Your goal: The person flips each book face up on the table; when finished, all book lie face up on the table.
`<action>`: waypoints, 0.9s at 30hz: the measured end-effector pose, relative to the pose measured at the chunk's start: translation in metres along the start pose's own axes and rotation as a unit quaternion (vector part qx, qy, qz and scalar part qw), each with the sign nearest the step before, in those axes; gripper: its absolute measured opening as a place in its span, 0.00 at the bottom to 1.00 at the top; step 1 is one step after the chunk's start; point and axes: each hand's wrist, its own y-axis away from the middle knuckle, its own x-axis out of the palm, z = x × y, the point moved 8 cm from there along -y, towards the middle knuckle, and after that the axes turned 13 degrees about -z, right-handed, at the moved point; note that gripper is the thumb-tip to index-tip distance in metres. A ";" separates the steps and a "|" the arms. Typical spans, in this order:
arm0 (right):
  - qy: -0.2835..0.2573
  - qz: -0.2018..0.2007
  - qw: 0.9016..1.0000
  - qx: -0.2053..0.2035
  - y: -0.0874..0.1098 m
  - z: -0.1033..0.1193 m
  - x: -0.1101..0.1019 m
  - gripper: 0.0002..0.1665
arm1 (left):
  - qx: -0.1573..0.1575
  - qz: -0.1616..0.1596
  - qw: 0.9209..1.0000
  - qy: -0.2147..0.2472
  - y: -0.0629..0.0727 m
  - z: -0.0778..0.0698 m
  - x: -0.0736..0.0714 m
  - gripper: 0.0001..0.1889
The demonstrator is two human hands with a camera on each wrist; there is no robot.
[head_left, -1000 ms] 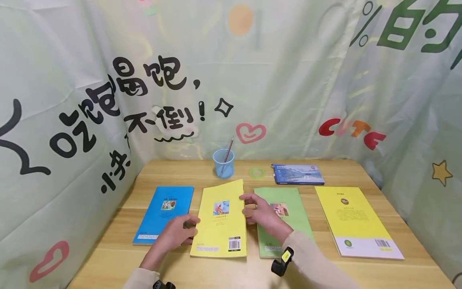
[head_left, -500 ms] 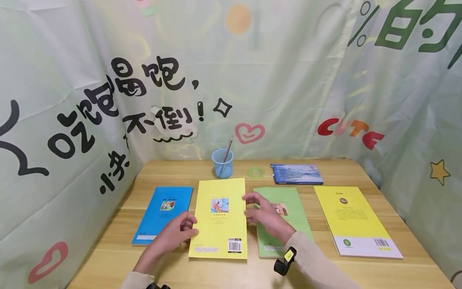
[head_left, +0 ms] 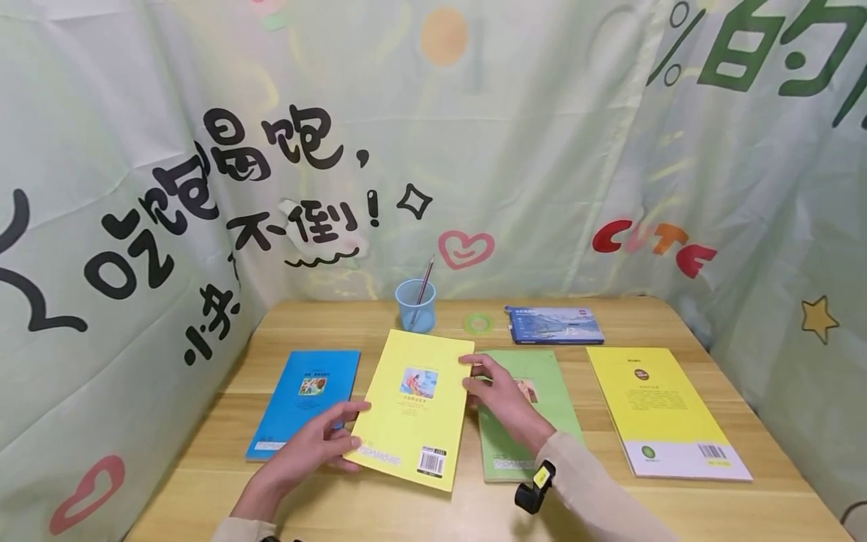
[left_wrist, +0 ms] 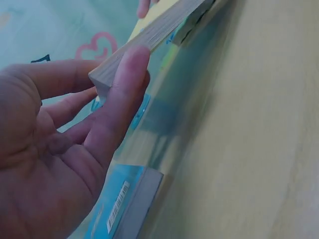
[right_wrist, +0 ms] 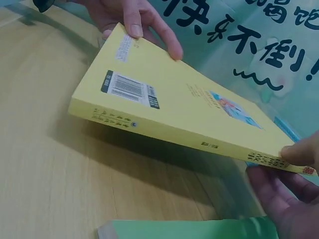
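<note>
I have a rectangular yellow paperback book [head_left: 413, 418] raised and tilted above the tabletop [head_left: 718, 504].

A rectangular blue paperback book [head_left: 305, 403] lies toward the tabletop's left edge; the left hand [head_left: 311, 444], parted only by the book's thickness, pinches the yellow book's near left corner; the right hand [head_left: 500, 390] grips its spine near the far right corner, over a rectangular green paperback book [head_left: 503, 452]. I judge this step to be positioning it between them; the next move calls for squaring it, then lowering both ends together.
</note>
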 end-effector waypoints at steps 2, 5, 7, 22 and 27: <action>-0.002 -0.017 1.000 -0.006 -0.002 0.001 -0.003 0.27 | -0.006 -0.014 1.000 0.004 0.000 0.002 -0.004 0.31; -0.008 -0.026 1.000 -0.001 -0.003 0.000 -0.006 0.33 | -0.019 -0.027 0.999 0.019 0.001 0.004 -0.009 0.30; -0.010 -0.029 1.000 0.006 -0.004 -0.001 -0.008 0.39 | -0.020 -0.022 0.999 0.027 0.002 0.004 -0.010 0.31; -0.056 -0.066 0.996 0.025 -0.009 -0.008 -0.029 0.39 | -0.026 -0.061 0.997 0.038 -0.002 0.001 -0.022 0.31; -0.073 -0.051 0.996 0.025 -0.009 -0.008 -0.031 0.39 | -0.029 -0.118 0.991 0.051 -0.006 0.003 -0.033 0.30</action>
